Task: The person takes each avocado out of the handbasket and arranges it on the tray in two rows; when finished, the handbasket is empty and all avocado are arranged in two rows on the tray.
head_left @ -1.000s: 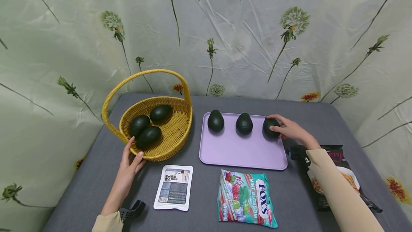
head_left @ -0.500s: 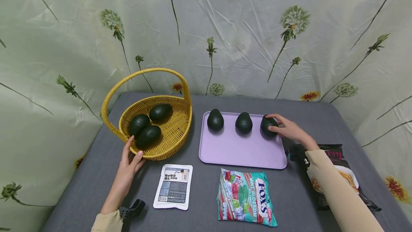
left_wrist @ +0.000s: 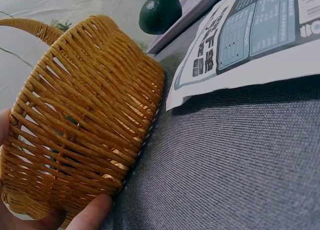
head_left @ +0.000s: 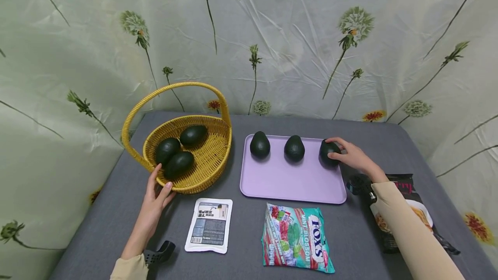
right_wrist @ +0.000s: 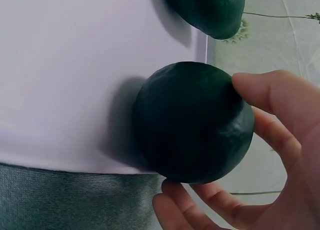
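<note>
My right hand (head_left: 352,157) grips a dark green avocado (right_wrist: 192,125) at the far right end of the lilac tray (head_left: 292,185), thumb on one side and fingers curled round the other. Two more avocados, a middle one (head_left: 294,149) and a left one (head_left: 260,145), stand along the tray's back edge. My left hand (head_left: 153,206) holds the near left side of a yellow wicker basket (left_wrist: 85,110), its thumb and fingers spread against the rim and wall. Inside the basket lie three avocados (head_left: 179,164), bunched toward the left and back.
A white packet (head_left: 209,225) lies in front of the basket. A teal and red candy bag (head_left: 296,239) is in front of the tray. Partly under my right forearm is a black food bag (head_left: 420,215). A floral curtain (head_left: 292,55) hangs behind the grey table.
The avocado in my right hand has shifted slightly left, then back right, at the tray's right end. My left hand stays on the basket.
</note>
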Action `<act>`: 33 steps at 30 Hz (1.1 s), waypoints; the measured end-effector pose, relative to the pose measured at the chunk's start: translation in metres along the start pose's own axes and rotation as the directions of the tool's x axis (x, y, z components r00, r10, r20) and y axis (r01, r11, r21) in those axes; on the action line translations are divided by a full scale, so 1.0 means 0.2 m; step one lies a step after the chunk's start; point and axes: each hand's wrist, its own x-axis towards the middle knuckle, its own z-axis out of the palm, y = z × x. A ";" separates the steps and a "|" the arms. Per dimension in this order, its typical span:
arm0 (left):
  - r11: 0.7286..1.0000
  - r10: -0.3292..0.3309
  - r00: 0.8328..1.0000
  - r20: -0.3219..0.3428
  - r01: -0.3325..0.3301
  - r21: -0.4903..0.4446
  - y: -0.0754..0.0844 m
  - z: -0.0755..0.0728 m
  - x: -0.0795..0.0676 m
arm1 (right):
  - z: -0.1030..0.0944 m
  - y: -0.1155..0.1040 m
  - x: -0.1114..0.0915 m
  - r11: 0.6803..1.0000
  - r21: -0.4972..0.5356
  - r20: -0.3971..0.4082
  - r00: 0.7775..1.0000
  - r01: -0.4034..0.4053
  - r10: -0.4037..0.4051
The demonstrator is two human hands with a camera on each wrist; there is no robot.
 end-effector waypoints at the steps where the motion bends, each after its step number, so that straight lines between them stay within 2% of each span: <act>1: 1.000 0.000 1.000 0.001 0.000 0.001 0.00 0.00 0.00 | 0.00 0.00 0.00 1.000 0.005 -0.001 1.000 0.000 0.000; 11: 1.000 0.002 1.000 0.003 -0.002 -0.009 0.01 0.00 -0.01 | 0.01 0.02 0.00 0.999 0.032 -0.020 0.999 0.036 -0.035; 18: 1.000 -0.001 1.000 0.000 0.001 -0.005 0.01 0.00 0.00 | 0.00 0.01 0.00 0.998 0.057 -0.030 0.999 0.025 -0.024; 24: 1.000 -0.008 1.000 -0.006 0.008 -0.004 0.01 0.00 0.00 | 0.00 -0.04 0.02 0.996 0.084 -0.071 0.997 0.016 -0.010; 29: 1.000 -0.007 1.000 -0.004 0.007 -0.002 0.01 0.00 0.00 | 0.01 -0.14 0.07 0.985 0.128 -0.125 0.987 0.115 -0.099; 33: 1.000 0.004 1.000 -0.001 -0.004 0.006 0.00 0.00 0.00 | 0.06 -0.26 0.14 0.963 0.193 -0.127 0.978 0.187 -0.165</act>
